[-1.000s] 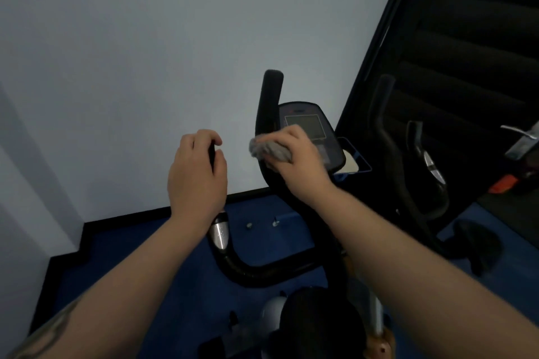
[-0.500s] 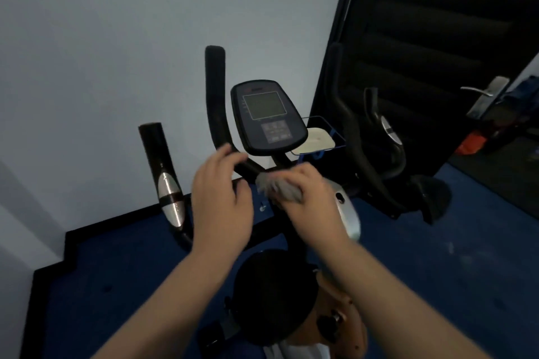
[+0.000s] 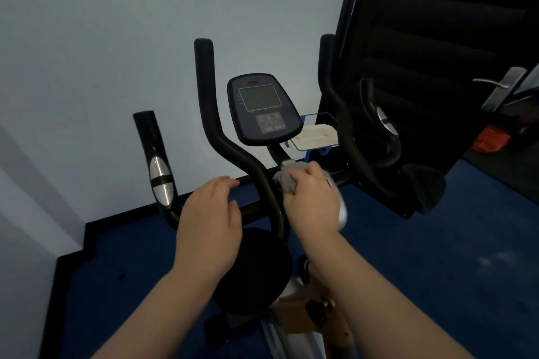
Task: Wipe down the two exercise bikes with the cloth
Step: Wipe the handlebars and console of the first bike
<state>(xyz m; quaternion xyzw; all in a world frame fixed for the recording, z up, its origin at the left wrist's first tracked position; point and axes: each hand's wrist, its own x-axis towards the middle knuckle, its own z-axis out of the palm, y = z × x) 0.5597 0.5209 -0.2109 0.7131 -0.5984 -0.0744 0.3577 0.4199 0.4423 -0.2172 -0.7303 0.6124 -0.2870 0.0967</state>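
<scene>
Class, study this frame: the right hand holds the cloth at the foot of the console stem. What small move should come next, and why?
Probably rub the cloth up the stem toward the console. The right hand already presses it against the junction below the console, beside the handlebar, while the left hand rests loosely open over the crossbar, possibly steadying the bike.

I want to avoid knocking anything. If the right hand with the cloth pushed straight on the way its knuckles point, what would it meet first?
Probably the stem under the console: the right hand presses the cloth just below it. Depth is unclear.
</scene>
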